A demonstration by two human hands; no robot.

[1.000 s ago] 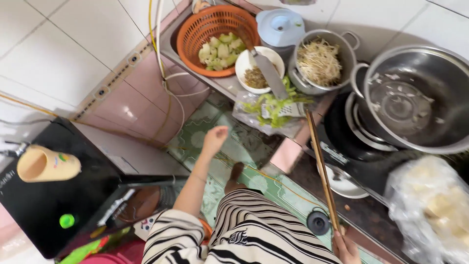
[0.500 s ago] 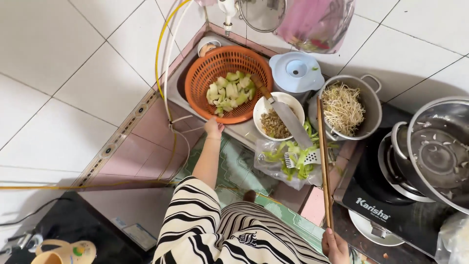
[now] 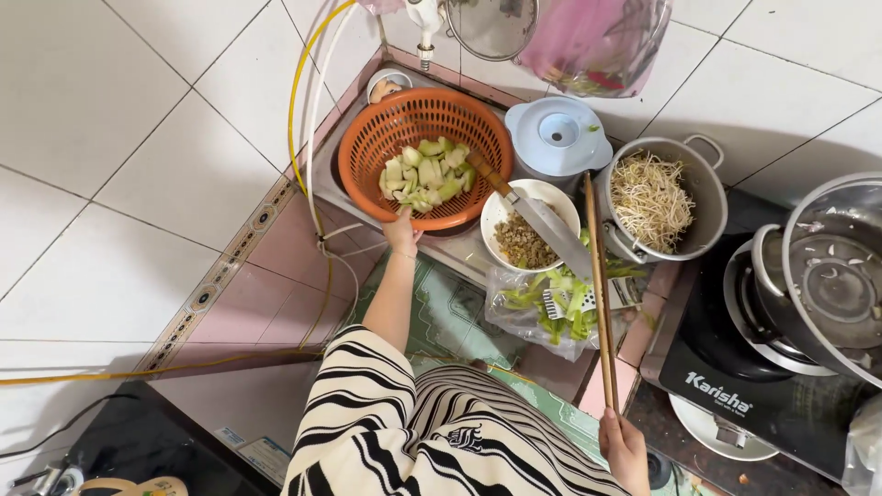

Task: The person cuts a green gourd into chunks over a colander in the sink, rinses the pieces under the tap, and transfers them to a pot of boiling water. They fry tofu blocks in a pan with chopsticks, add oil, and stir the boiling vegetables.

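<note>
My left hand (image 3: 401,231) grips the near rim of an orange plastic colander (image 3: 367,147) that holds pale green vegetable chunks (image 3: 424,174). The colander sits in a small tiled sink. My right hand (image 3: 623,446) holds a pair of long wooden chopsticks (image 3: 599,289) by their lower end; they point up toward a steel pot of bean sprouts (image 3: 654,200). A white bowl of brownish minced food (image 3: 520,239) stands between colander and pot, with a knife (image 3: 533,213) lying across it.
A clear bag of green vegetable scraps (image 3: 551,308) lies below the bowl. A pale blue lid (image 3: 557,134) sits behind it. A steel pot (image 3: 831,285) stands on a black cooker (image 3: 735,390) at the right. A yellow hose (image 3: 294,119) runs down the tiled wall.
The view has swung toward the sink. My left hand rose from above the patterned floor to the colander's rim and took hold. My right hand keeps the chopsticks.
</note>
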